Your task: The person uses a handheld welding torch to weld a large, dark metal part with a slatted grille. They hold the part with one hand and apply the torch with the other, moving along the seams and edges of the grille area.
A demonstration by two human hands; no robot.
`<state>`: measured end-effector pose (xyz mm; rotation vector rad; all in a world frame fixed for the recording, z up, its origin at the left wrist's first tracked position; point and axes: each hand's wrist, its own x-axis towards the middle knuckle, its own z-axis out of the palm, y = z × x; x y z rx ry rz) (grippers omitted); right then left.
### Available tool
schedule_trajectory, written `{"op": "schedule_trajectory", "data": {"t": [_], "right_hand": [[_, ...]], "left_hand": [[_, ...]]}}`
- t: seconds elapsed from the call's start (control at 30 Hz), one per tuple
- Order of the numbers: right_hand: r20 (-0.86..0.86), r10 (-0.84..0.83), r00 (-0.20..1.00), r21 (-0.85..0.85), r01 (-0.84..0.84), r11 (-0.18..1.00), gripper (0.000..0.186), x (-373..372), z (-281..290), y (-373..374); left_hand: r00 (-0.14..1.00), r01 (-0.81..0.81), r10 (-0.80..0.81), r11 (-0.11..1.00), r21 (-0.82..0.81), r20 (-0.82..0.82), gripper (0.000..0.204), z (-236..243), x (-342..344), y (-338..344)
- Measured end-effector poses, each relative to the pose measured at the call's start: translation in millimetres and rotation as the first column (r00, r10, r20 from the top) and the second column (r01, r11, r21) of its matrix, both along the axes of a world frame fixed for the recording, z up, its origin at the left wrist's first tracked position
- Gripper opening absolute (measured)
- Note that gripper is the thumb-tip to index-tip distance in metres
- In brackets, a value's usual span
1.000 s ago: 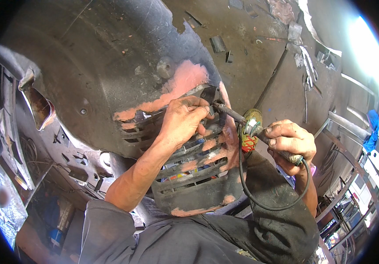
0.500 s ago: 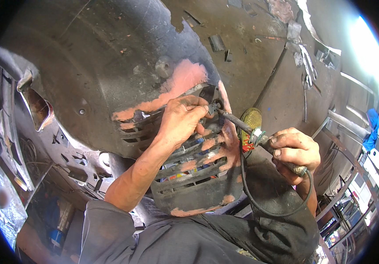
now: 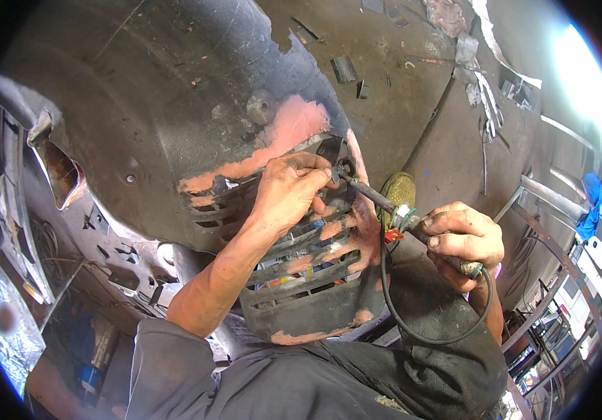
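Observation:
A large dark plastic bumper (image 3: 140,119) with pinkish filler patches and a slatted grille lies across my lap. Over its slatted end, my left hand (image 3: 290,183) pinches a small dark piece of plastic (image 3: 338,172) between thumb and fingers. My right hand (image 3: 463,241) is wrapped around the handle of a soldering iron (image 3: 372,197), its rod pointing up and left. The thin tip reaches the plastic piece beside my left fingertips; whether it touches is too small to tell. From the handle's rear end a black cord (image 3: 400,320) loops down and back up beside the rod.
The toe of a worn yellowish shoe (image 3: 400,187) shows behind the rod. Dark scraps (image 3: 343,69) and pale torn strips (image 3: 486,98) litter the floor beyond. Metal frames stand at the right, with a blue cloth (image 3: 593,203) hanging there. More body parts (image 3: 59,164) lie at the left.
My right hand has shifted slightly left, and the iron's angle has changed a little, so its thin tip shows more plainly. My left hand stays where it was.

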<state>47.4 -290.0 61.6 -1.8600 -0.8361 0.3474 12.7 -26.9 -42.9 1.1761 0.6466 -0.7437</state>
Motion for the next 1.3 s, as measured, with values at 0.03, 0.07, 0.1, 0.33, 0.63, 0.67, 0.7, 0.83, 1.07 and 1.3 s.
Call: {"op": "schedule_trajectory", "data": {"t": [0.03, 0.07, 0.1, 0.33, 0.63, 0.67, 0.7, 0.83, 1.07, 1.3], "right_hand": [[0.000, 0.003, 1.000, 0.000, -0.003, 1.000, 0.028, 0.2, 0.0, 0.4], [-0.001, 0.005, 1.000, 0.000, -0.005, 1.000, 0.028, 0.4, 0.2, 0.7], [-0.002, 0.006, 1.000, -0.005, -0.006, 1.000, 0.028, 0.6, 0.7, 1.1], [-0.005, 0.016, 1.000, -0.020, -0.016, 1.000, 0.026, 2.6, 0.9, 2.6], [-0.001, 0.030, 1.000, -0.027, -0.030, 0.999, 0.027, 4.8, 2.9, 3.6], [-0.014, 0.021, 1.000, -0.028, -0.021, 0.999, 0.028, 4.0, 2.6, 2.6], [-0.013, 0.019, 1.000, -0.026, -0.019, 0.999, 0.028, 3.8, 2.2, 2.8], [0.028, 0.029, 0.999, -0.021, -0.029, 0.999, 0.026, 5.5, 2.1, 6.0], [0.001, 0.015, 1.000, -0.034, -0.015, 0.999, 0.026, 4.3, 2.6, 4.5], [-0.002, 0.017, 1.000, -0.033, -0.017, 0.999, 0.026, 5.1, 2.1, 5.5]], "left_hand": [[1.000, 0.001, -0.001, 1.000, 0.000, 0.002, 0.026, -0.3, 0.0, 0.0], [1.000, -0.010, 0.010, 1.000, -0.001, 0.006, 0.026, 0.2, 0.1, -0.3], [1.000, -0.021, 0.021, 1.000, -0.002, 0.009, 0.026, 0.9, 0.2, -0.9], [1.000, 0.008, -0.009, 1.000, 0.012, 0.013, 0.024, -0.6, -0.5, -1.1], [1.000, 0.019, -0.019, 1.000, 0.007, 0.013, 0.023, 0.7, 0.2, -1.3], [1.000, 0.017, -0.017, 1.000, 0.012, 0.012, 0.023, 0.7, 0.2, -1.5], [1.000, 0.014, -0.014, 1.000, 0.020, 0.010, 0.023, 0.6, -0.2, -1.5], [1.000, 0.022, -0.022, 0.999, 0.026, 0.012, 0.023, 0.1, 0.1, -1.7], [1.000, 0.021, -0.021, 1.000, 0.019, 0.009, 0.025, 0.8, 0.9, -2.2], [1.000, 0.009, -0.010, 1.000, 0.016, 0.017, 0.026, 0.7, 0.0, -1.1]]}}
